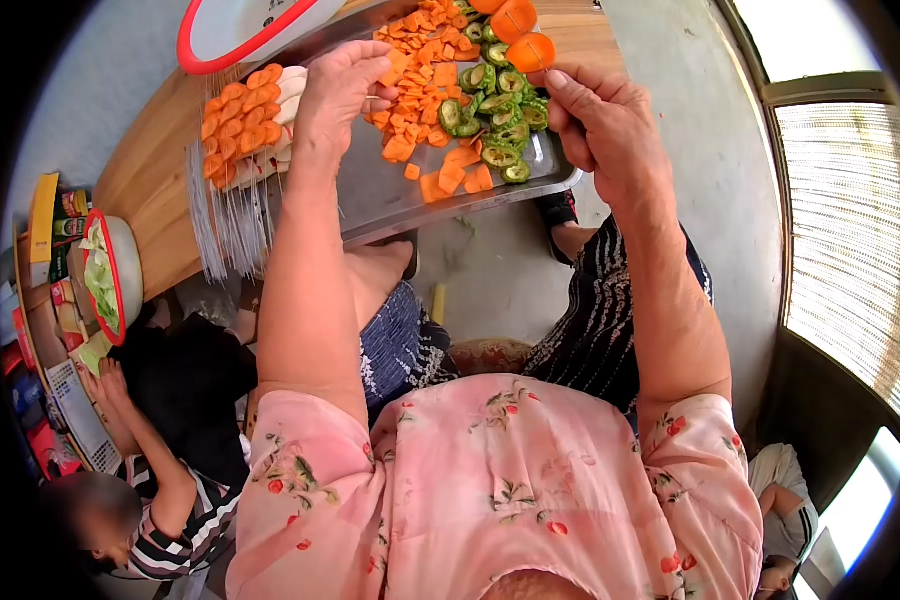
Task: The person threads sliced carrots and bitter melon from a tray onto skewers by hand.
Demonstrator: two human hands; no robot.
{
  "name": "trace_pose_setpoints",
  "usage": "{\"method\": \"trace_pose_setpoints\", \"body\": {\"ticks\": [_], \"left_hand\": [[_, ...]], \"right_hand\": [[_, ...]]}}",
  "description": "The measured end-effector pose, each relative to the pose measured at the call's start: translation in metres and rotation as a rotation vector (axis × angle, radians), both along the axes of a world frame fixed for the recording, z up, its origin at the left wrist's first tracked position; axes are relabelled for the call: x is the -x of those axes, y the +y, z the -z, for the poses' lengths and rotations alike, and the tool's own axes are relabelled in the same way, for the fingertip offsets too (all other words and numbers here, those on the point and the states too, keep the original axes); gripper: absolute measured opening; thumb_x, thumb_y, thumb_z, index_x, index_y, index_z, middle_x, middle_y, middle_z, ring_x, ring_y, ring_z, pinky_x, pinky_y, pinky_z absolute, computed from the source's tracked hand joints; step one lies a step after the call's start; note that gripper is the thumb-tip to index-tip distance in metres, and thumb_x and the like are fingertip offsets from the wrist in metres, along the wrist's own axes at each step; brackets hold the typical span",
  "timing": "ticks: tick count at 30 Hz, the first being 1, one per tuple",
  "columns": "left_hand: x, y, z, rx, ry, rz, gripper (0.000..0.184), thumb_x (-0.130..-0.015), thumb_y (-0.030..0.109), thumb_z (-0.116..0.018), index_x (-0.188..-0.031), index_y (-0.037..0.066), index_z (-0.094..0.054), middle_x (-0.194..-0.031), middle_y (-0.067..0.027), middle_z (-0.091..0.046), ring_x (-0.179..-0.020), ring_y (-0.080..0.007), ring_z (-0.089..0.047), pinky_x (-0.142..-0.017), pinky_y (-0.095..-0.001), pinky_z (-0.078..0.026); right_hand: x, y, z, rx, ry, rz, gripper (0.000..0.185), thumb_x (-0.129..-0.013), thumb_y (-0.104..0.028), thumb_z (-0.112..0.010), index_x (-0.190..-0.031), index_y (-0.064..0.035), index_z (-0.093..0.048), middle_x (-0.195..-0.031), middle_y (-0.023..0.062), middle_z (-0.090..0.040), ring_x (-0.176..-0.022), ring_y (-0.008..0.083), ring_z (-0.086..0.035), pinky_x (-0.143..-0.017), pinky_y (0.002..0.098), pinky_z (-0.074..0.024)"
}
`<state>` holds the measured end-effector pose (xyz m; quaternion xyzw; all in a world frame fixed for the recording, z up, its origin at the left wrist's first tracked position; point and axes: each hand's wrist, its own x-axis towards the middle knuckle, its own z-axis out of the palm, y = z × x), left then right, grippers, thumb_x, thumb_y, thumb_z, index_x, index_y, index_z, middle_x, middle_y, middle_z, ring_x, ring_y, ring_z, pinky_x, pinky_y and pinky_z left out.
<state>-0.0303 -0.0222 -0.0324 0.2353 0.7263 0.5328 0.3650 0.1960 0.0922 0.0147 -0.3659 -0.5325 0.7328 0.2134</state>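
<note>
My left hand (pixel 342 92) is over the left part of the metal tray (pixel 370 190), its thumb and fingertips pinched on an orange carrot piece (pixel 395 68). At the tray's right edge my right hand (pixel 605 125) pinches a thin skewer between thumb and finger, with round carrot slices (pixel 530 52) at its upper end. Between the hands lie small carrot pieces (pixel 425 105) and green ring-shaped vegetable slices (pixel 500 157). Left of my left hand, skewers (pixel 235 225) stick out from a stack of carrot and white slices (pixel 242 120).
A red-rimmed white basin (pixel 255 25) stands at the table's back left. Another red-rimmed bowl (pixel 118 270) holds green leaves at the wooden table's (pixel 155 215) left edge. One person (pixel 165 490) sits at lower left, another (pixel 782 500) at lower right.
</note>
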Motion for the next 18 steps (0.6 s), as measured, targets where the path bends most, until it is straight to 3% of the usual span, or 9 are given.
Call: {"method": "trace_pose_setpoints", "body": {"ticks": [5,8,9,12,16,18], "left_hand": [[-0.008,0.000,0.053,0.387,-0.020,0.353,0.034,-0.085,0.018,-0.056,-0.115,0.001,-0.057,-0.091,-0.0051,-0.063,-0.069,-0.0120,-0.061,-0.060,-0.0234,-0.050],[-0.002,0.010,0.070,0.223,0.085,0.171,0.034,-0.085,0.018,-0.056,-0.114,0.001,-0.057,-0.092,-0.0050,-0.063,-0.071,-0.0120,-0.061,-0.062,-0.0221,-0.049],[-0.009,0.014,0.056,0.227,0.194,0.162,0.033,-0.086,0.016,-0.054,-0.115,0.001,-0.057,-0.093,-0.0051,-0.063,-0.072,-0.0116,-0.061,-0.063,-0.0220,-0.048],[-0.010,0.017,0.053,0.236,0.141,0.186,0.033,-0.086,0.016,-0.054,-0.116,0.002,-0.057,-0.091,-0.0051,-0.063,-0.071,-0.0112,-0.061,-0.062,-0.0221,-0.048],[-0.019,0.012,0.038,0.260,-0.161,0.423,0.020,-0.085,0.013,-0.056,-0.101,0.001,-0.060,-0.084,-0.0032,-0.062,-0.071,-0.0118,-0.062,-0.060,-0.0225,-0.049],[-0.030,0.011,0.047,0.295,-0.159,0.460,0.015,-0.083,0.011,-0.056,-0.095,0.001,-0.059,-0.081,-0.0023,-0.061,-0.071,-0.0121,-0.063,-0.058,-0.0237,-0.050]], "right_hand": [[0.003,-0.003,0.002,0.016,0.007,-0.025,0.021,-0.090,-0.015,-0.055,-0.098,0.0023,-0.063,-0.058,0.0000,-0.050,-0.036,0.0036,-0.029,-0.033,0.0205,-0.0185],[0.004,-0.005,0.002,0.008,0.008,-0.022,0.021,-0.090,-0.016,-0.055,-0.098,0.0023,-0.064,-0.058,0.0000,-0.051,-0.036,0.0035,-0.029,-0.033,0.0205,-0.0187],[0.004,-0.005,0.002,0.004,0.008,-0.016,0.021,-0.090,-0.016,-0.055,-0.097,0.0022,-0.064,-0.058,-0.0001,-0.050,-0.036,0.0035,-0.030,-0.033,0.0204,-0.0187],[0.003,-0.002,0.004,0.007,0.009,0.003,0.021,-0.090,-0.016,-0.055,-0.097,0.0017,-0.064,-0.058,-0.0003,-0.050,-0.036,0.0035,-0.030,-0.033,0.0203,-0.0189],[0.004,-0.003,0.004,0.017,0.014,-0.013,0.020,-0.090,-0.016,-0.055,-0.097,0.0007,-0.064,-0.058,-0.0005,-0.051,-0.036,0.0035,-0.030,-0.033,0.0202,-0.0190],[0.004,-0.004,0.003,0.028,0.026,-0.024,0.019,-0.089,-0.015,-0.056,-0.094,0.0018,-0.064,-0.057,-0.0004,-0.050,-0.037,0.0036,-0.032,-0.033,0.0200,-0.0216]]}}
